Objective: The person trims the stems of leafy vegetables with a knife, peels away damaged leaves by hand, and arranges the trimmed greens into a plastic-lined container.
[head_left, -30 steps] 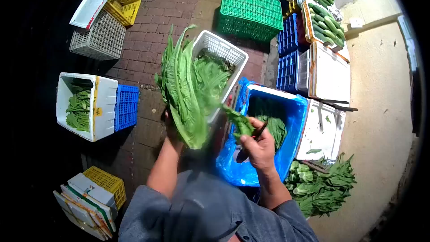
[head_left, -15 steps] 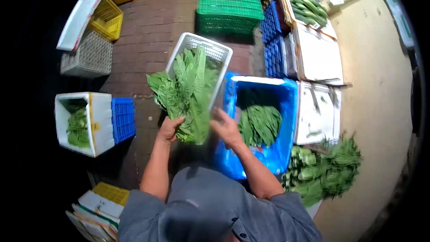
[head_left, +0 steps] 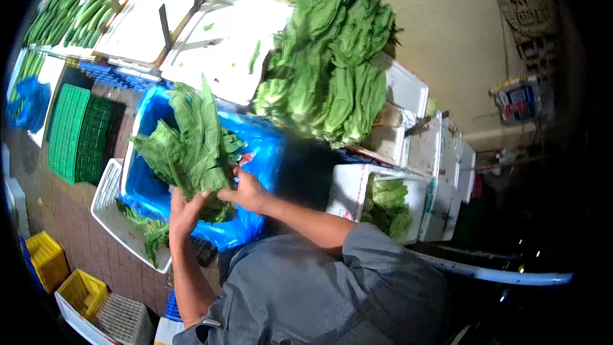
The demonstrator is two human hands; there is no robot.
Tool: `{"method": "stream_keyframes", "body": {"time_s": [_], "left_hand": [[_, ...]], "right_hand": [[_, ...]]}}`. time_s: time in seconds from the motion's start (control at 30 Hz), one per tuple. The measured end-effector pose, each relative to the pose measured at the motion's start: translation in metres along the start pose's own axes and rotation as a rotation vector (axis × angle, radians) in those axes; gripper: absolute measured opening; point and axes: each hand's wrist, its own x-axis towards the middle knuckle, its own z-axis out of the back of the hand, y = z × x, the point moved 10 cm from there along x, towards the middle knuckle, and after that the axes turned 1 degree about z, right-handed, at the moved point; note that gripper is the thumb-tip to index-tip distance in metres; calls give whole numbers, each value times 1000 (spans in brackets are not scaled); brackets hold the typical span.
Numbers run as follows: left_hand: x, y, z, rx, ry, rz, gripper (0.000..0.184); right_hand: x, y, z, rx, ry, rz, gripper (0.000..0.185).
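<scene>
A bunch of long-leaf lettuce [head_left: 198, 147] is held upright between my two hands above a box lined with blue plastic [head_left: 265, 160]. My left hand [head_left: 184, 209] wraps round the stem end. On the other side of the stems, my right hand [head_left: 248, 190] closes its fingers on the same bunch. More greens [head_left: 231, 144] lie in the lined box, partly hidden by the bunch. To the left, a white plastic basket [head_left: 105, 201] holds loose leaves [head_left: 150, 227].
Stacked long-leaf lettuce [head_left: 332, 70] lies on the stand beside white foam boards [head_left: 223, 45]. Cucumbers [head_left: 96, 13] lie at the far left. A green crate [head_left: 70, 131] and yellow crates [head_left: 48, 259] stand on the floor. A foam box [head_left: 348, 185] holds more greens at right.
My view has turned to the right. The lettuce bunch has moved from above the white basket to above the blue-lined box. My right hand, free before, now grips it too.
</scene>
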Motion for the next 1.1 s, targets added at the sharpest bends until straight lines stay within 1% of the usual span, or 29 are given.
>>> {"method": "stream_keyframes", "body": {"time_s": [0.03,0.07,0.1,0.13,0.17,0.2,0.23,0.27,0.3,0.33,0.37,0.4,0.43,0.47,0.5,0.57,0.6,0.63,0.7,0.73,0.77,0.8,0.9,0.93,0.97,1.0,1.03,1.07,1.1], "left_hand": [[19,-14,-40,21,107,-12,38],[30,-21,-68,185,134,109,40],[44,-43,-116,252,301,86,43],[59,-62,-166,151,423,-78,54],[72,-80,-205,235,465,-202,69],[82,-88,-241,338,546,-139,86],[86,-109,-269,430,536,-254,97],[97,-104,-296,449,587,-242,106],[103,-104,-312,354,592,-143,101],[110,-98,-319,298,553,-188,99],[119,-84,-324,239,513,-234,97],[123,-65,-321,165,508,-178,95],[123,-44,-310,90,502,-123,92],[123,-23,-296,14,493,-71,90],[120,10,-275,42,446,47,85],[109,79,-220,264,341,214,71],[105,115,-190,264,299,131,74],[90,131,-157,424,237,269,73],[62,197,-91,415,96,341,68],[47,221,-61,402,60,313,65],[29,203,-54,335,-84,384,64],[19,210,-42,338,-122,436,64],[-9,239,-13,292,-234,539,65],[-12,267,0,308,-226,544,64],[-9,256,-8,271,-275,525,62],[-5,261,-10,259,-265,566,62],[-1,260,-11,262,-233,572,63],[1,259,-14,201,-247,601,63],[7,282,-3,152,-306,551,62]], "right_hand": [[-3,-12,33,68,-88,58,56],[-8,13,64,254,-60,50,49],[-19,-2,103,209,-193,-53,38],[-30,-7,134,290,-248,-75,32],[-40,-34,166,425,-349,-82,35],[-47,15,200,237,-473,-108,21],[-53,-25,234,404,-543,-122,22],[-60,-64,268,576,-622,-124,23],[-68,-103,301,742,-706,-116,24],[-65,-79,324,795,-703,-54,42],[-76,-91,355,649,-945,-189,58],[-91,-100,381,506,-1168,-358,76],[-82,-118,412,277,-1168,-363,87],[-56,-104,421,199,-973,-336,88],[-31,-90,421,122,-775,-309,89],[-18,-124,422,-120,-826,-518,84],[-8,-157,429,-573,-874,-437,89],[0,-142,416,-636,-756,-551,93],[5,-157,424,-655,-821,-490,89],[6,-138,420,-545,-741,-562,88],[5,-119,411,-433,-662,-637,87],[4,-134,413,-548,-736,-569,85],[10,-183,419,-748,-615,-585,83],[9,-188,426,-717,-594,-626,83],[5,-188,431,-689,-573,-670,84],[-1,-173,430,-724,-644,-620,85],[-6,-150,422,-693,-646,-628,86],[-14,-150,425,-704,-704,-512,81],[-25,-148,423,-713,-765,-401,77]]}}
